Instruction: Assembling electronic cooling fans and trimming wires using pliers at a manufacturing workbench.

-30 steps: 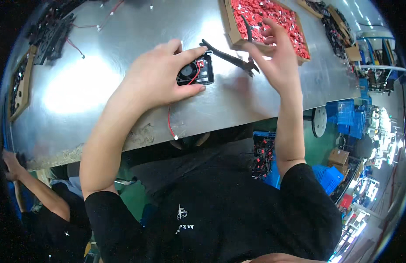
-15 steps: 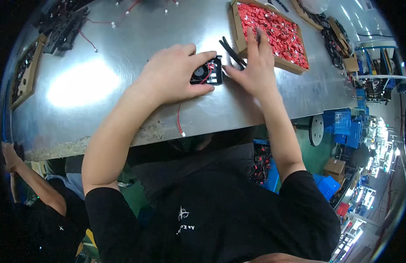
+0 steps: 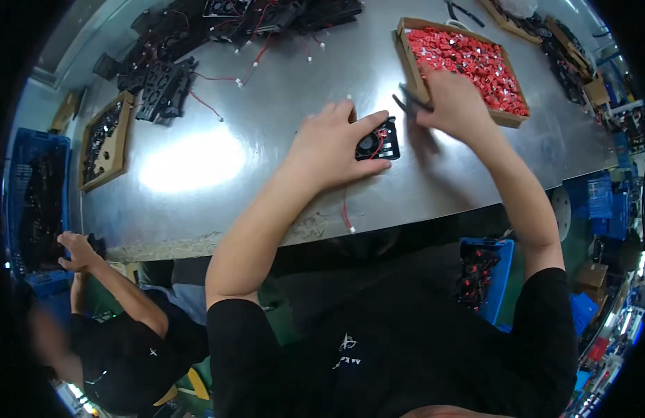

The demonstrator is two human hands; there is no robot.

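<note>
My left hand (image 3: 333, 150) closes round a small black fan unit (image 3: 367, 144) lying on the metal table; thumb and forefinger span its sides, and the palm hides its left part. A thin red wire crosses the unit, and a red lead (image 3: 347, 212) with a white plug lies below the hand. My right hand (image 3: 458, 101) bends over a black two-armed hand tool (image 3: 411, 103), thumb and fingers at its near end. The tool's two arms point up and left; its exact kind is blurred. The hand is beside a cardboard tray (image 3: 411, 59) of small red parts (image 3: 468, 63).
Black fan frames (image 3: 166, 90) with red leads lie at the far left, near a tray (image 3: 120, 157) of small dark parts. Another black tool (image 3: 468, 14) lies beyond the red parts. At the left, a co-worker's hand (image 3: 79, 251) is at the table edge. A blue bin (image 3: 500, 279) stands below.
My right hand's fingers have gone from spread to bent round the black tool, which has turned slightly. My left hand stays on the fan unit. The whole view has shifted, showing more on the left.
</note>
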